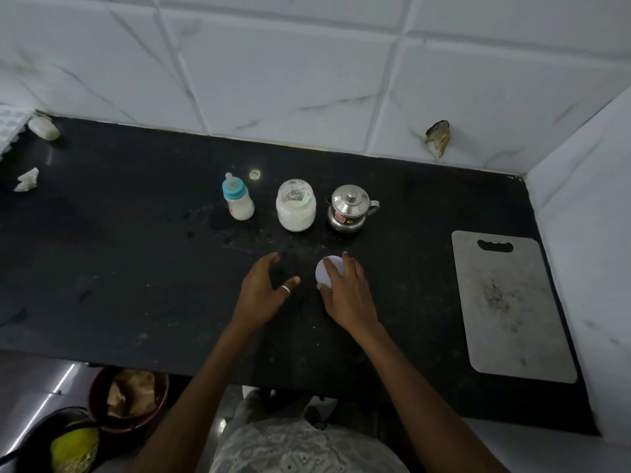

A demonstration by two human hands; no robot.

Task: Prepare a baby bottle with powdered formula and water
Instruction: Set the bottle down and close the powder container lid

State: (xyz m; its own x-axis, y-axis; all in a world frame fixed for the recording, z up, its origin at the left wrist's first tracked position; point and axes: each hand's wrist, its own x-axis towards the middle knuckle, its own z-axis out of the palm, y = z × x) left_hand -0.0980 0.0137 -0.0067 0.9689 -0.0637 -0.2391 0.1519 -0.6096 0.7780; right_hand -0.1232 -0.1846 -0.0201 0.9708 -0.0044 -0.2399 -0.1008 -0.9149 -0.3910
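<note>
Three containers stand in a row toward the back of the black countertop (136, 254), each apart from its neighbour: a baby bottle (239, 203) on the left, an open glass jar (295, 213) in the middle and a small steel pot (348, 209) on the right. The baby bottle is upright, holds a whitish liquid and wears its blue collar and teat. The jar has no cover on it and is partly filled with pale powder, with smears of powder clinging to the inside of the glass. The steel pot has its knobbed lid on, a handle on its right side and a red sticker on its front. Nearer the person, in front of the jar and pot, the right hand (345, 291) grasps a round white lid (324, 272) that lies flat on the counter, fingers draped over its top and the thumb against its near-left edge. The left hand (263, 291) is just beside it, released and holding nothing, fingers spread and loosely bent over the counter, with a ring (286, 291) on the thumb. A grey cutting board (508, 308) lies flat at the right end of the counter, well apart from the hands. At the far left sit a pale bar of soap (43, 128) and a crumpled white scrap (27, 179). White marbled tiles (273, 80) cover the wall behind.
</note>
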